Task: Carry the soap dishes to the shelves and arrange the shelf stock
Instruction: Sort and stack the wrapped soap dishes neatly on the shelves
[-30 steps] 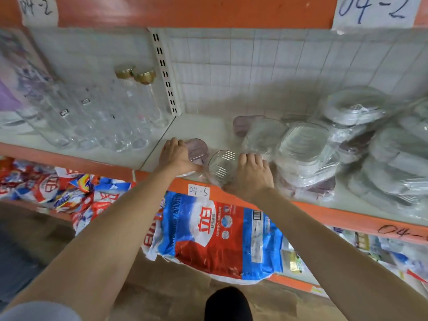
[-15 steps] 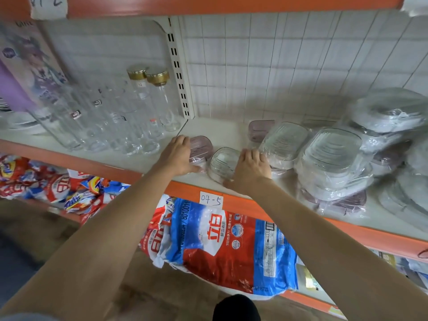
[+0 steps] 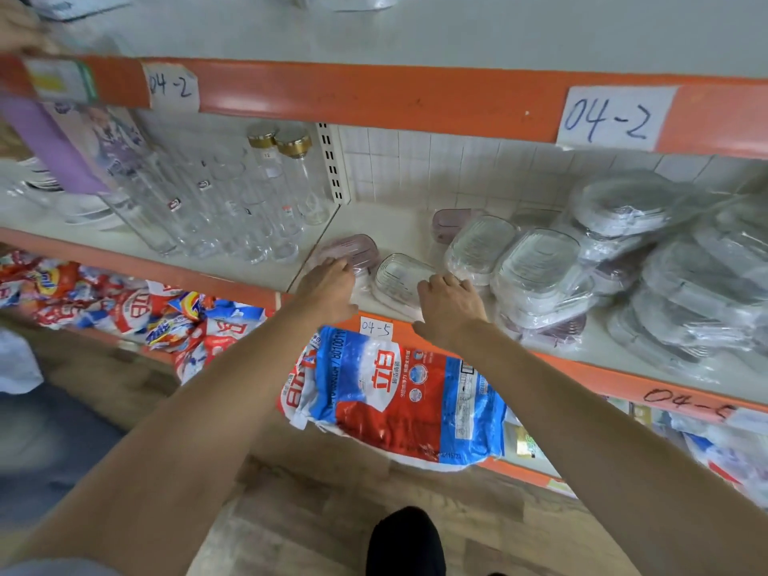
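A clear ribbed plastic soap dish (image 3: 401, 280) sits near the front edge of the white shelf board (image 3: 374, 220), just to the left of the right hand (image 3: 451, 303), whose fingers curl over the dish's right end; it looks like a light hold for nudging the dish into line, though whether the fingertips truly grip or only rest is hard to tell. Just ahead of the left hand (image 3: 328, 284) lies a purple-tinted plastic soap dish (image 3: 353, 251), with the fingertips laid on its near edge, seemingly steadying or sliding it so the two dishes form a front row side by side. Beyond and to the right of the right hand stand stacks of clear soap dishes wrapped in film (image 3: 536, 268), leaning against one another, probably because the loose wrapping lets them slump; another purple dish (image 3: 446, 220) lies further back behind them. Far right of that hand, heaped bundles of wrapped grey-looking dishes (image 3: 681, 251) fill the shelf. Left of the left hand, past the slotted upright (image 3: 332, 168), tall clear glass tumblers and gold-capped bottles (image 3: 266, 193) stand upright in their own bay. Directly beneath both hands, the orange shelf lip carries a handwritten paper tag reading 04-5 (image 3: 376, 327), and below it a red, white and blue detergent bag (image 3: 395, 392) hangs over the lower shelf's edge.
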The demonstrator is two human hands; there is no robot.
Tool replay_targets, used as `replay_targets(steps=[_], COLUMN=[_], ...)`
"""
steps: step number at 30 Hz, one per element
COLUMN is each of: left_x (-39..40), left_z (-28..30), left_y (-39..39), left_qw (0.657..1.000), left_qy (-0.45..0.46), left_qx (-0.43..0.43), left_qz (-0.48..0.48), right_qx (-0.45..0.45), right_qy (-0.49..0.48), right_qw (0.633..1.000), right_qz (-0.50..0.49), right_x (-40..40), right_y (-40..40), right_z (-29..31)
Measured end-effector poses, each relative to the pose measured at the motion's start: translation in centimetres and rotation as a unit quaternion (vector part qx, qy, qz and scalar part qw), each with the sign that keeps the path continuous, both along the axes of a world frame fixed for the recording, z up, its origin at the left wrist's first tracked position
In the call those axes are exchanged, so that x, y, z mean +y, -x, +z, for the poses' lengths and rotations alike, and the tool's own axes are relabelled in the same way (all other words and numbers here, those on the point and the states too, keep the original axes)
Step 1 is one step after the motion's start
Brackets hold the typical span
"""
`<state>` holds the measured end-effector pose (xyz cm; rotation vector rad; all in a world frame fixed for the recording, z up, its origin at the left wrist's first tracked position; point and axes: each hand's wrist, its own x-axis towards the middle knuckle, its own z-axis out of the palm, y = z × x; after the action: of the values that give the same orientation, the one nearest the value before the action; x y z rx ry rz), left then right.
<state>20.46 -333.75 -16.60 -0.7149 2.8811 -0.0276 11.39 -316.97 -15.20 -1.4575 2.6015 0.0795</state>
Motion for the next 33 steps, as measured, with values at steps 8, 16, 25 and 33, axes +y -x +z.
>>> replay_targets(steps=[8,16,25,33], left_x=[8.9,14.6,18.3,18.9], left_z=[4.5,13.9,24.4,30.7], left_y=[-4.7,-6.8,-5.1,-3.3], left_qw=[0.995,0.989,0.987,0.987], left_qy=[-0.067,-0.08,-0.019,-0.005], left_qx=[-0.044,-0.056,-0.009,0.061], left_qz=[-0.055,-0.11,-0.157,-0.151], right_qx=[-0.056,-0.073,-0.014,0.036], right_qy=[-0.031,-0.022,-0.011,0.02], right_qw=[0.998,0.997,0.999,0.999], right_qz=[-0.008,0.031,0.033,0.029], right_x=[7.0,13.3,17.6,19.0], right_y=[-4.4,-7.6,-6.8,-4.9], right_z=[4.9,13.4,23.0,28.7])
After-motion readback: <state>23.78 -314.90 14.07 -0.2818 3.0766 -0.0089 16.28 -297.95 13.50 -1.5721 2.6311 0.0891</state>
